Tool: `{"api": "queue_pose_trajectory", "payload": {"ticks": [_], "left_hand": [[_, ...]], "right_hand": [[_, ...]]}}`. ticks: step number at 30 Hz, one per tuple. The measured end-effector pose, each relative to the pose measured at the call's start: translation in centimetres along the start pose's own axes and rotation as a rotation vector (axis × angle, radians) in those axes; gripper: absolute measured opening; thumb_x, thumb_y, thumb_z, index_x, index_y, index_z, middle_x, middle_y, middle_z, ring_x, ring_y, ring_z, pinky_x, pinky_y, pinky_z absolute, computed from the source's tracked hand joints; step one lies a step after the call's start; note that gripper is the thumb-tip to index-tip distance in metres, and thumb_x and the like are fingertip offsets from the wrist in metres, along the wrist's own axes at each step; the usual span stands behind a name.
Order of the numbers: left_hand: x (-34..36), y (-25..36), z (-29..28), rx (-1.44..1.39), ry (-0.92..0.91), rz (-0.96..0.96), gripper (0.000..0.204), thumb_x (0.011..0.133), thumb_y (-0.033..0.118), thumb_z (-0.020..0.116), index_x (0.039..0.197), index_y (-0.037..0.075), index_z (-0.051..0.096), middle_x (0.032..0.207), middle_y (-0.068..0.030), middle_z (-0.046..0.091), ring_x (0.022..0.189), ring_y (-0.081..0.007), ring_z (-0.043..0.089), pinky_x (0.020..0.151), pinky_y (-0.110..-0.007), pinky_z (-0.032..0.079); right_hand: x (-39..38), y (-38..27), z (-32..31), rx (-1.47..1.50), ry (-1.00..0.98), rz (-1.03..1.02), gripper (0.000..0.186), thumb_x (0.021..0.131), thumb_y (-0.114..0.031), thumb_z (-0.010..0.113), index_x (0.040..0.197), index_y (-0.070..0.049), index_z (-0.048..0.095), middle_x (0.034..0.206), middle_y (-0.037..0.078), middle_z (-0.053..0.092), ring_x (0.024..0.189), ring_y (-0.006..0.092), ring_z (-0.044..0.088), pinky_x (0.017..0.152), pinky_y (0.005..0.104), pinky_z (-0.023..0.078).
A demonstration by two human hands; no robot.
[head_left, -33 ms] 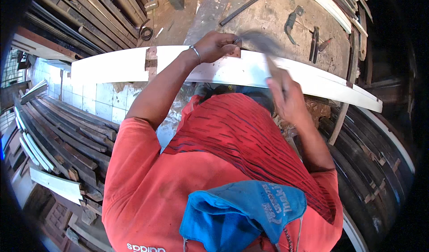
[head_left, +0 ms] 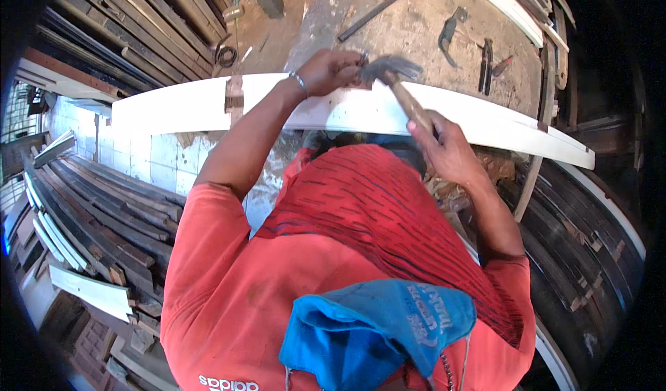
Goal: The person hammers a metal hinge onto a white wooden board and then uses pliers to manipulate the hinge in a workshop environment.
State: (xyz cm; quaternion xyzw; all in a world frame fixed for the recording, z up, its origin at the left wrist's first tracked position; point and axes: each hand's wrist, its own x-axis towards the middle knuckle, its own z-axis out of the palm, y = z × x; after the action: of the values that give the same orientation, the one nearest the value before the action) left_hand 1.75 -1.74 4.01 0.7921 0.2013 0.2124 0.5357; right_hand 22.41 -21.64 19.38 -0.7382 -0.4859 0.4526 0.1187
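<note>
My left hand (head_left: 331,72) has closed fingers at the far edge of a long white board (head_left: 166,110), pinching something small that I cannot make out, beside a small brown block (head_left: 363,86) on the board. My right hand (head_left: 444,148) grips the wooden handle of a claw hammer (head_left: 409,105). The hammer's dark head is just right of my left fingers, over the block; whether it touches is unclear. A brown hinge-like patch (head_left: 233,103) crosses the board farther left.
Behind the board, a worn bench (head_left: 381,23) holds a dark bar (head_left: 378,10), pincer-like tools (head_left: 485,65), a small red-handled tool (head_left: 501,66) and a dark curved tool (head_left: 447,37). Stacked boards fill the upper left (head_left: 152,23), lower left (head_left: 104,224) and right (head_left: 569,238).
The hammer has swung slightly left toward my left fingers, its handle now more slanted and its head less blurred. My left hand has shifted slightly left.
</note>
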Motion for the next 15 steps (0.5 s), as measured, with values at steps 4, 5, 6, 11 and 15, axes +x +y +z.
{"api": "queue_pose_trajectory", "payload": {"ticks": [4, 5, 6, 11, 15], "left_hand": [[-0.3, 0.2, -0.4, 0.061, 0.007, 0.071, 0.011, 0.095, 0.01, 0.065, 0.104, 0.006, 0.066, 0.087, -0.015, 0.073, 0.082, -0.0245, 0.073, 0.076, -0.035, 0.056], [-0.3, 1.0, -0.7, 0.064, -0.012, 0.032, 0.009, 0.095, 0.01, 0.064, 0.103, 0.005, 0.066, 0.087, -0.0149, 0.073, 0.081, -0.0242, 0.072, 0.077, -0.035, 0.056], [-0.3, 1.2, -0.7, 0.048, -0.023, 0.018, 0.01, 0.096, 0.011, 0.064, 0.103, 0.005, 0.066, 0.087, -0.015, 0.072, 0.081, -0.0248, 0.072, 0.077, -0.035, 0.056], [0.1, 0.7, -0.9, 0.04, -0.106, -0.058, 0.013, 0.097, 0.016, 0.064, 0.104, 0.005, 0.066, 0.089, -0.0149, 0.071, 0.081, -0.0276, 0.071, 0.076, -0.035, 0.055], [0.0, 0.3, -1.0, 0.147, -0.044, 0.062, 0.015, 0.097, 0.019, 0.066, 0.104, 0.005, 0.066, 0.089, -0.015, 0.07, 0.081, -0.0271, 0.069, 0.075, -0.036, 0.053]], "right_hand": [[-3.7, -1.4, 0.0, 0.324, 0.14, -0.163, 0.049, 0.1, -0.04, 0.064, 0.125, 0.002, 0.062, 0.08, 0.006, 0.063, 0.068, 0.0115, 0.059, 0.06, 0.0295, 0.048], [-3.8, -1.2, 0.3, 0.385, 0.262, -0.353, 0.048, 0.102, -0.038, 0.06, 0.126, 0.003, 0.058, 0.082, 0.005, 0.061, 0.069, 0.008, 0.055, 0.057, 0.0248, 0.043], [-3.7, -1.8, 0.1, 0.441, 0.37, -0.544, 0.047, 0.103, -0.037, 0.058, 0.127, 0.004, 0.056, 0.083, 0.006, 0.06, 0.068, 0.009, 0.054, 0.055, 0.0252, 0.042], [0.1, 0.3, 1.1, 0.057, 0.452, -0.466, 0.039, 0.104, -0.034, 0.056, 0.123, 0.0, 0.057, 0.078, 0.005, 0.057, 0.064, 0.012, 0.055, 0.053, 0.0266, 0.043], [-1.5, -2.0, -2.7, 0.34, 0.097, -0.037, 0.035, 0.103, -0.032, 0.06, 0.12, -0.001, 0.059, 0.073, 0.001, 0.056, 0.059, 0.0097, 0.055, 0.052, 0.026, 0.043]]}}
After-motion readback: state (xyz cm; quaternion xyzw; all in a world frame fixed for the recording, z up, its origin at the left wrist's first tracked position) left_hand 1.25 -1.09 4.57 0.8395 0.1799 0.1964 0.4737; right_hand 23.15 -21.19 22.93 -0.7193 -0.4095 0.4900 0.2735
